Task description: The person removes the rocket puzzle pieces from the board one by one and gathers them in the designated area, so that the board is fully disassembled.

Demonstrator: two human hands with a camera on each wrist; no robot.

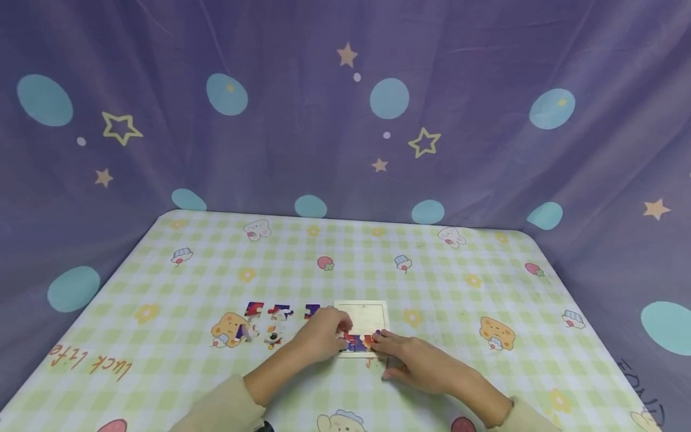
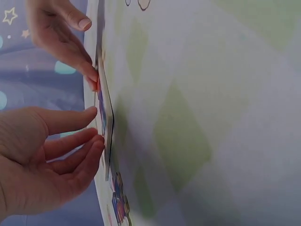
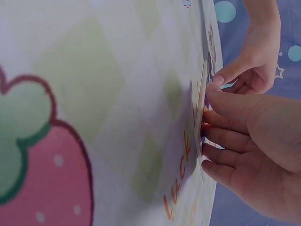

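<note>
A pale jigsaw tray [image 1: 363, 314] lies on the table between the hands, with joined puzzle pieces [image 1: 356, 343] in red, blue and yellow along its near side. My left hand [image 1: 320, 333] is over the tray's left edge, its thumb and fingers bent toward the pieces. In the left wrist view a gap shows between that thumb and the fingers [image 2: 77, 141], whose tips are right at the tray. From the right, my right hand [image 1: 420, 362] reaches in with extended fingers touching the pieces at the tray's right side.
Left of the tray lie several loose puzzle pieces, among them a red one [image 1: 254, 309], a blue one [image 1: 311, 310] and one with a black-and-white figure [image 1: 273, 338]. A checked cloth [image 1: 432, 288] covers the table. Behind hangs a purple curtain [image 1: 302, 138].
</note>
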